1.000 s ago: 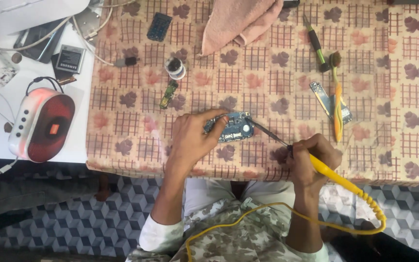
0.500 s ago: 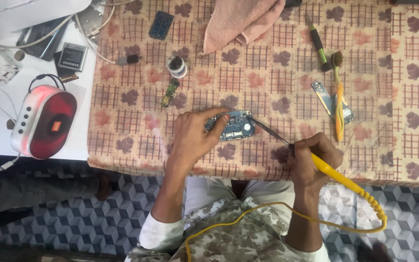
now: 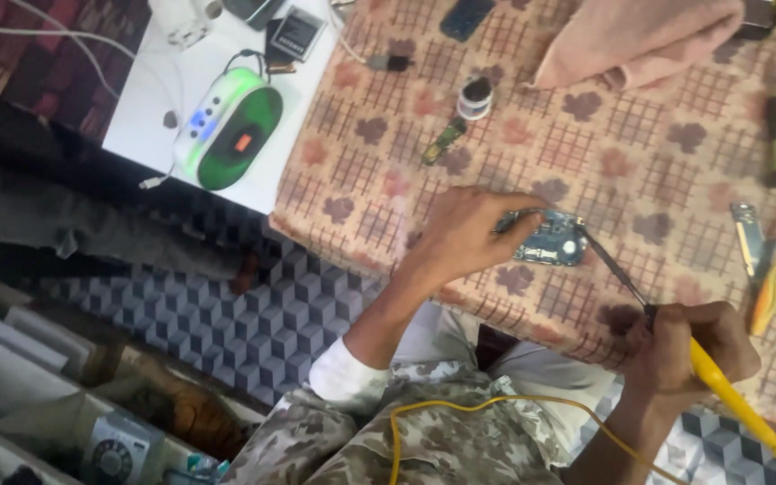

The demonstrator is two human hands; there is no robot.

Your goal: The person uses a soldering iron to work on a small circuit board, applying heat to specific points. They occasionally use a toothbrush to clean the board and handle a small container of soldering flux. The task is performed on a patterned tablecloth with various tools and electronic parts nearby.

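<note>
The right hand (image 3: 689, 350) has its grip clamped on a yellow-handled soldering iron (image 3: 675, 337); the tip meets the right edge of a blue circuit board (image 3: 550, 241). The left hand (image 3: 464, 235) pinches the board's left end, fingers closed on it. The board lies on a patterned cloth (image 3: 586, 144) near the counter's front edge. Open cloth lies behind the board. A small jar (image 3: 475, 97), a pink rag (image 3: 639, 40) and a green speaker (image 3: 231, 126) lie farther off. Below, the floor (image 3: 226, 314) is patterned.
</note>
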